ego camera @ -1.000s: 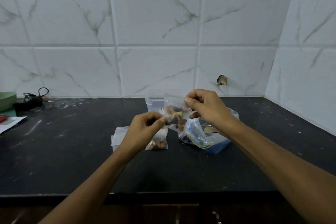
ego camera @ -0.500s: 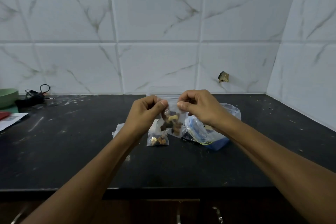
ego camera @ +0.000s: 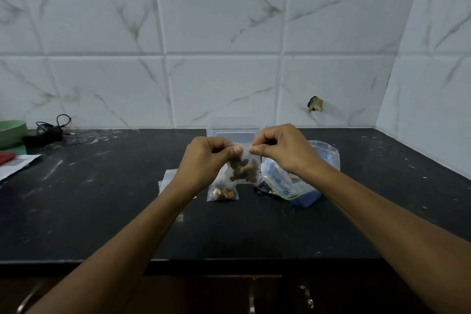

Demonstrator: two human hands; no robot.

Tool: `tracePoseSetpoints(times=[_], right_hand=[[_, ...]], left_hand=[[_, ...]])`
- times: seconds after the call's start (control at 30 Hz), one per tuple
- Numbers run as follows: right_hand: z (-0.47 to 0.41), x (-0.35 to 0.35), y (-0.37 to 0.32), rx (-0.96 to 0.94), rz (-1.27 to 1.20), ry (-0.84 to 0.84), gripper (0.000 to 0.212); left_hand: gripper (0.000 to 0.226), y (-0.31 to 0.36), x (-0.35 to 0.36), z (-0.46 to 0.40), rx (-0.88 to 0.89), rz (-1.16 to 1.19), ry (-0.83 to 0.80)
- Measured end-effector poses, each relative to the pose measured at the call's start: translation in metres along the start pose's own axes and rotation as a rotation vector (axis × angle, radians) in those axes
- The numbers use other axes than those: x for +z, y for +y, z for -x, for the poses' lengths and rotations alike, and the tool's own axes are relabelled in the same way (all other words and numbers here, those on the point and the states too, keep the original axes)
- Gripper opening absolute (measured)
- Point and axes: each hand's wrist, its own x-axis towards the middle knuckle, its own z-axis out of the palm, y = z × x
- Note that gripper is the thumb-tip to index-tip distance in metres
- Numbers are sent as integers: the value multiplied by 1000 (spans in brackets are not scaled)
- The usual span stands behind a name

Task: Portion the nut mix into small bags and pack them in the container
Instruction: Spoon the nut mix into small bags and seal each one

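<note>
Both hands have come up and closer together since a second ago, when the left one was lower down on the side of the bag — now they're level, pinching along its top edge.

Biggest thing around is the black countertop (ego camera: 102,211), running back to the white marble-look tiles (ego camera: 224,33). Far left there's a green bowl (ego camera: 11,132), a black cable (ego camera: 51,127) and some paper (ego camera: 17,164).

At the back, right behind my hands, sits the clear container (ego camera: 233,134). To the right is the big zip bag of nut mix (ego camera: 305,181), slumped on the counter, partly behind my right wrist.

My left hand (ego camera: 206,160) and right hand (ego camera: 283,150) are up above the counter, each with thumb and forefinger pinched onto the top edge of the small bag (ego camera: 243,168) — it hangs between and just below them, nuts bunched at the bottom. Can't tell if the seal is fully closed.

Below it, a filled small bag (ego camera: 223,192) lies flat on the counter, and a few empty bags (ego camera: 168,181) peek out from behind my left wrist.
</note>
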Motion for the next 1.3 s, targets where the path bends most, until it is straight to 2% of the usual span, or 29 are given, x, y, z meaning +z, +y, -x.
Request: tracePoseSetpoints(times=[0.07, 0.17, 0.23, 0.4, 0.5, 0.6, 0.73, 1.0, 1.13, 1.3], right_hand=[[-1, 1, 1, 10, 42, -3, 9], [-3, -1, 7, 55, 105, 93, 8], [-2, 0, 9, 73, 80, 64, 8], [2, 8, 14, 133, -69, 3, 5], [4, 14, 17, 210, -252, -34, 5], [3, 27, 24, 277, -324, -62, 13], [-2, 56, 35, 382, -293, -74, 19], [-7, 90, 52, 530, -343, 21, 5], [1, 94, 58, 599, -278, -82, 22], [3, 99, 57, 579, -169, -164, 9]], left_hand=[[26, 1, 2, -1, 29, -141, 79], [25, 3, 6, -1, 69, -103, 92], [24, 0, 6, -2, 55, -120, 98], [22, -12, 0, -4, -121, 259, -27], [16, -22, -3, -2, -193, 349, -88], [14, -32, -8, -1, -242, 300, -90], [16, -45, -7, 4, -303, 211, -54], [14, -77, 8, 5, -568, 308, 77], [13, -89, 11, 4, -578, 228, 121], [9, -91, 10, 7, -494, 84, 115]])
